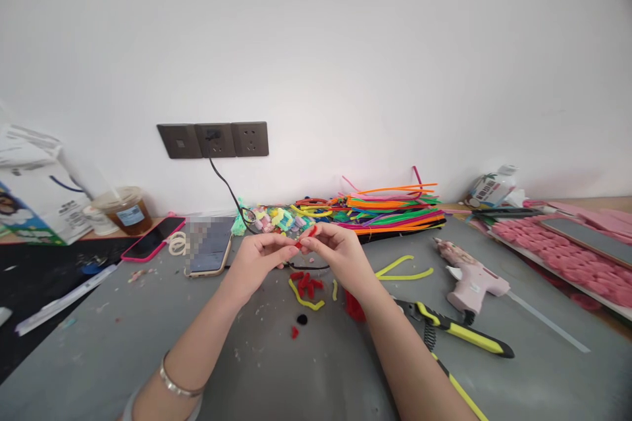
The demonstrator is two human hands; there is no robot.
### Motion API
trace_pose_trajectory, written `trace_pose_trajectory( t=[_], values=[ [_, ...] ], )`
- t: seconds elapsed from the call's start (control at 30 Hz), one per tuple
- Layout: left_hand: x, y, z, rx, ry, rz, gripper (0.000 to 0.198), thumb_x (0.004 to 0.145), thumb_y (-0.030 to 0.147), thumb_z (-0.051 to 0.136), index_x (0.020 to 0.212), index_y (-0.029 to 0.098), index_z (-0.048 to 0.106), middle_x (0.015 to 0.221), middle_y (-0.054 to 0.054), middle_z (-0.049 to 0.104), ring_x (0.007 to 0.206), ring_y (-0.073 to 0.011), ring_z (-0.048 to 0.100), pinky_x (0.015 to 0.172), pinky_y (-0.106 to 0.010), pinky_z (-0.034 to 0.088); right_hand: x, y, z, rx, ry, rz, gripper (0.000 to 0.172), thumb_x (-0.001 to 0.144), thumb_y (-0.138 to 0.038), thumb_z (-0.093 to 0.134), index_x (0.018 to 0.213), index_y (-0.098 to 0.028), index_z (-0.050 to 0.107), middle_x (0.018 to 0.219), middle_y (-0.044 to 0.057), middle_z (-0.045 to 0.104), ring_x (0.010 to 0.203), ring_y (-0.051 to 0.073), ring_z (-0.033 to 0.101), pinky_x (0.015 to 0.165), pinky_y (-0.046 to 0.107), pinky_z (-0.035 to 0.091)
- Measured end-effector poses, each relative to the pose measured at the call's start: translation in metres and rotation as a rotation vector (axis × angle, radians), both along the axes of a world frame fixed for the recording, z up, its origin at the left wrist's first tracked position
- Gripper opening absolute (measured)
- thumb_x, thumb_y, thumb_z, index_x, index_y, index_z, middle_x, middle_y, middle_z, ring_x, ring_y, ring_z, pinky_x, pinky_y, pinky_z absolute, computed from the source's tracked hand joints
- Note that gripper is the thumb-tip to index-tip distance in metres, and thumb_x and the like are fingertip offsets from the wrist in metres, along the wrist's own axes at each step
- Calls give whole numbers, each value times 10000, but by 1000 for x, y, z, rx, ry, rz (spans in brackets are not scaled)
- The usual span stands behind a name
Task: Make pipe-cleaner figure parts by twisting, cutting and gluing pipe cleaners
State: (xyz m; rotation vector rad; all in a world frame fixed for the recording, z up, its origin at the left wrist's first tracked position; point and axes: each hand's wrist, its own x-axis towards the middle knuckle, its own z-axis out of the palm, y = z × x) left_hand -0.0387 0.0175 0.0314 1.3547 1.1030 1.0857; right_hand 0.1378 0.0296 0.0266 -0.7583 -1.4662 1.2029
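My left hand and my right hand meet above the grey table, fingertips pinched together on a short red pipe cleaner piece. Below the hands lie several small red pieces, a curved yellow piece and a small black pom. A pile of coloured pipe cleaners lies behind the hands by the wall. A silver bracelet sits on my left wrist.
A pink glue gun and yellow-handled pliers lie to the right. Two phones and a drink cup are at the left. A tray of pink pieces is far right. A cable runs from the wall socket.
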Motion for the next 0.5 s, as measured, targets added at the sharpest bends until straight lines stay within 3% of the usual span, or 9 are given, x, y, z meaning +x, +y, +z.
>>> trace_pose_trajectory(
  t=[0.27,0.5],
  values=[
    [3,-5,1,27,57,-23,205,757,370,746,765,171,795,740,-57,743,601,-137,565,620,-251,485,2,2,-2,-38,-14,-2,368,729,-498,771,632,-192,590,618,-12,601,585,131,526,573,272,433],
    [5,-5,0,-22,-13,-35,207,749,366,767,760,160,789,706,-66,741,618,-152,620,633,-249,501,2,1,0,-74,-9,0,351,716,-483,780,628,-190,607,633,-10,604,595,132,512,588,275,423]
  ],
)
